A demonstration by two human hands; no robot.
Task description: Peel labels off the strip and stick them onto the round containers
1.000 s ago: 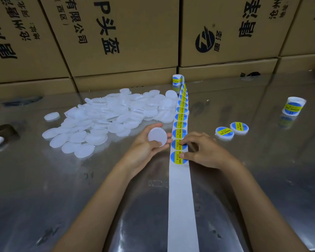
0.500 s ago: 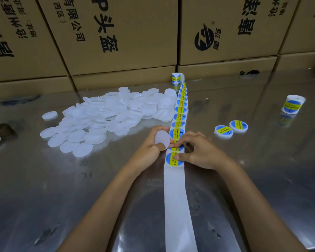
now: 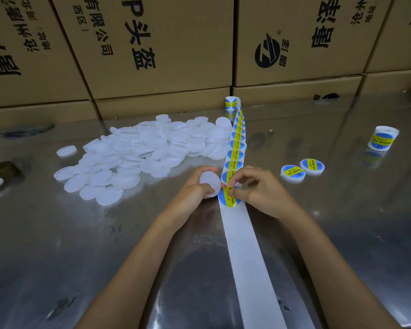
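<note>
- A shiny metal surface [image 3: 318, 233] stands before stacked cardboard boxes [image 3: 152, 43].
- The left hand [image 3: 192, 193] holds a frosted plastic container [image 3: 210, 184], fingers curled around it, just beside the strip [image 3: 247, 245].
- The right hand [image 3: 259, 188] pinches the nearest blue-yellow label [image 3: 228, 198].
- Better to lift the glossy label slowly from its edge, so it should not curl.
- Two labelled containers [image 3: 301, 170] lie to the right.

Two hands are in view, the left hand [image 3: 195, 191] and the right hand [image 3: 259, 188]. There is one long label strip [image 3: 247, 245], and about eight blue and yellow labels [image 3: 235, 154] show on it. Two labelled round containers [image 3: 292, 173] lie to the right. Two label rolls [image 3: 383, 138] stand on the table. The white unlabelled containers [image 3: 138, 157] in the pile are too many to count.
</note>
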